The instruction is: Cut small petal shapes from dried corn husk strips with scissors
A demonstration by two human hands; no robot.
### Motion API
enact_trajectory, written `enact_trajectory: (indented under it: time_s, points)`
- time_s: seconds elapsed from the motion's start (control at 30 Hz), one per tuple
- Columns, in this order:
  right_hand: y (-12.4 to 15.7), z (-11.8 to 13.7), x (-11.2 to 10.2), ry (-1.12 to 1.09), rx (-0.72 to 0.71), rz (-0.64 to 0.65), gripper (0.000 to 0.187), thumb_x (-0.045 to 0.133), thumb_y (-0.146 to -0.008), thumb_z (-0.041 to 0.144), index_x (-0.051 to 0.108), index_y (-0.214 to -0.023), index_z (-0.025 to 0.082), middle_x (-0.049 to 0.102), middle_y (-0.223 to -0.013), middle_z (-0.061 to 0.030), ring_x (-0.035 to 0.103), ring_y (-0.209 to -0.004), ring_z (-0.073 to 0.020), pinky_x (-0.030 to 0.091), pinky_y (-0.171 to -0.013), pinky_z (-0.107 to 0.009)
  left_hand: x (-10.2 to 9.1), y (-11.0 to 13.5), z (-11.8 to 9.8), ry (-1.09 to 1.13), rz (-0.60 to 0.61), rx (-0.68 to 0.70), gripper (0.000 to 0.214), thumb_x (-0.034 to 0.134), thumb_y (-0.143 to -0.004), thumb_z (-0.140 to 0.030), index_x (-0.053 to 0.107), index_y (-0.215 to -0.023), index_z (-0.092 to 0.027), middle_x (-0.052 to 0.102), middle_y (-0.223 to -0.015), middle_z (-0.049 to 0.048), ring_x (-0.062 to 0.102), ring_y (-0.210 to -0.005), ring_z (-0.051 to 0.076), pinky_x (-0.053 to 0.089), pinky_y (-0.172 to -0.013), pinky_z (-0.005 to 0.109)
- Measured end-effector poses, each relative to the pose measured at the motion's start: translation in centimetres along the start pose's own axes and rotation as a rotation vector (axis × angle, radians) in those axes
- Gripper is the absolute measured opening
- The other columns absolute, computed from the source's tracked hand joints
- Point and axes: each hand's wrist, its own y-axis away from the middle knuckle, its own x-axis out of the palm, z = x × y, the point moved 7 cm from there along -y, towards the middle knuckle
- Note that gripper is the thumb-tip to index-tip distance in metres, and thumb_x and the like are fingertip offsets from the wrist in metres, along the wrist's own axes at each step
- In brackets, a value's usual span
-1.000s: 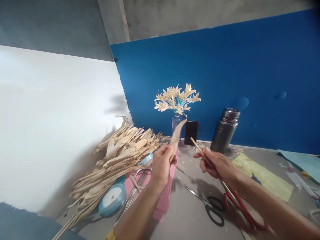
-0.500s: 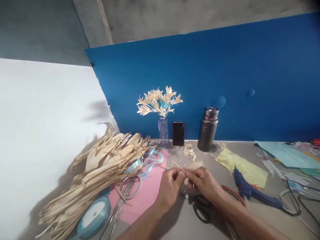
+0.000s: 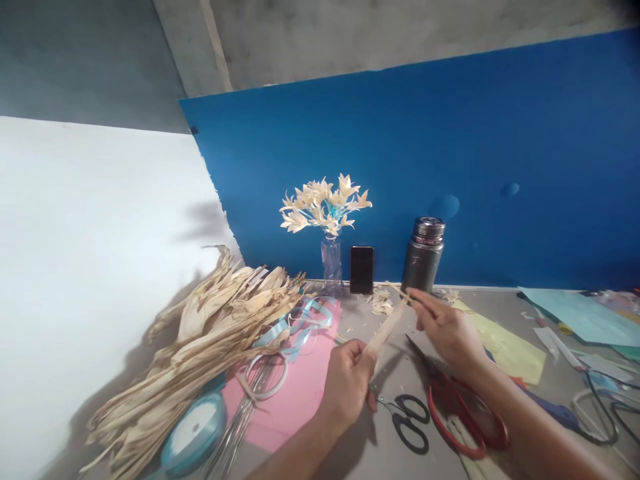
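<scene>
This looks like a craft workspace: dried husks [image 3: 220, 320], a ribbon roll [image 3: 195, 427] (pale blue), black-handled scissors [image 3: 396, 413] and pink sheeting [image 3: 295, 407] crowd the table [image 3: 380, 460].

Grey table [image 3: 390, 460] (red-handled scissors [image 3: 447, 387] atop)

Light is uneven: the plain white wall [image 3: 90, 267] at left nearly washes out, while the rough grey concrete ceiling [image 3: 350, 40] stays dim. The dry tan husk bundle [image 3: 225, 320] throws a soft shadow leftward, suggesting light from the right. The pale, papery strip [image 3: 387, 331] looks soft and slightly smeared; the top right corner darkens.
</scene>
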Motion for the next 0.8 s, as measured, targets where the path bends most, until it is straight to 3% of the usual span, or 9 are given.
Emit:
enact_trajectory:
  time_s: [0.07,0.17,0.23,0.3,0.4,0.5,0.63,0.73,0.8]
  points:
    - [0.2,-0.1,-0.1,-0.102,0.013,0.105,0.06,0.042,-0.096,0.052,0.053,-0.142,0.015,0.064,-0.057,-0.0012,0.044,-0.043,-0.0155,0.032,-0.043,-0.026,-0.6,-0.3,0.1,0.093,-0.042,-0.011,0.032,0.066,-0.076,-0.045,0.05,-0.063,-0.02,0.037,-0.043,-0.0098,0.039,-0.027,0.008,0.029,-0.03,0.02]
    - [3.0,1.0,4.1,-0.556,0.129,0.592,0.069,0.052,-0.09,0.063,0.055,-0.139,0.013,0.055,-0.049,0.0034,0.027,-0.036,-0.0093,0.021,-0.038,-0.023,-0.8,-0.3,-0.1,0.17,-0.061,0.005,0.032,0.069,-0.074,-0.044,0.054,-0.062,-0.019,0.04,-0.042,-0.0083,0.036,-0.029,0.007,0.033,-0.031,0.02]
    - [4.6,2.1,6.2,-0.548,0.099,0.689,0.059,0.053,-0.092,0.061,0.061,-0.131,0.018,0.056,-0.048,0.0036,0.029,-0.036,-0.0095,0.023,-0.037,-0.022,-0.2,-0.1,-0.4,0.156,-0.015,0.012,0.029,0.07,-0.074,-0.043,0.059,-0.067,-0.017,0.045,-0.044,-0.0068,0.037,-0.03,0.007,0.035,-0.032,0.021]
    - [5.0,3.1,7.0,-0.307,-0.051,0.579,0.05,0.041,-0.098,0.056,0.073,-0.108,0.019,0.057,-0.045,0.002,0.038,-0.035,-0.0121,0.028,-0.037,-0.023,0.5,0.3,-0.4,0.131,0.027,0.017,0.03,0.069,-0.075,-0.045,0.061,-0.069,-0.017,0.047,-0.046,-0.0063,0.037,-0.03,0.007,0.036,-0.032,0.021]
    - [5.2,3.5,7.0,-0.168,-0.124,0.42,0.04,0.047,-0.096,0.045,0.078,-0.085,0.022,0.065,-0.054,-0.0023,0.056,-0.05,-0.0177,0.038,-0.049,-0.026,1.0,0.7,0.1,0.086,0.069,0.011,0.038,0.065,-0.078,-0.052,0.06,-0.067,-0.017,0.045,-0.043,-0.006,0.038,-0.029,0.008,0.034,-0.031,0.021]
    - [5.4,3.2,6.2,-0.06,-0.146,0.273,0.028,0.058,-0.085,0.033,0.08,-0.101,0.025,0.071,-0.068,-0.007,0.06,-0.062,-0.0219,0.035,-0.056,-0.028,1.4,0.6,0.7,0.085,0.098,-0.012,0.045,0.06,-0.081,-0.06,0.059,-0.069,-0.017,0.049,-0.044,-0.0037,0.045,-0.03,0.01,0.03,-0.031,0.02]
    - [4.5,2.4,5.1,0.006,-0.13,0.119,0.043,0.063,-0.072,0.024,0.078,-0.112,0.029,0.067,-0.065,-0.0065,0.056,-0.058,-0.0206,0.028,-0.055,-0.03,1.3,0.2,0.9,0.055,0.069,-0.014,0.045,0.061,-0.079,-0.062,0.057,-0.07,-0.018,0.048,-0.044,-0.0049,0.046,-0.029,0.011,0.028,-0.029,0.021]
    - [2.0,1.2,2.8,-0.035,-0.072,0.015,0.039,0.063,-0.073,0.03,0.078,-0.109,0.031,0.063,-0.06,-0.0032,0.053,-0.055,-0.0195,0.029,-0.053,-0.029,0.9,0.1,0.8,-0.01,0.04,-0.013,0.043,0.061,-0.08,-0.06,0.054,-0.068,-0.019,0.04,-0.041,-0.0081,0.044,-0.027,0.011,0.025,-0.029,0.02]
    - [0.2,0.1,0.5,-0.102,0.002,-0.06,0.04,0.055,-0.085,0.041,0.073,-0.118,0.027,0.062,-0.061,-0.0023,0.051,-0.052,-0.0186,0.031,-0.05,-0.028,0.5,0.1,1.1,0.035,0.024,-0.045,0.042,0.063,-0.079,-0.06,0.054,-0.069,-0.02,0.037,-0.04,-0.0097,0.044,-0.027,0.011,0.025,-0.03,0.02]
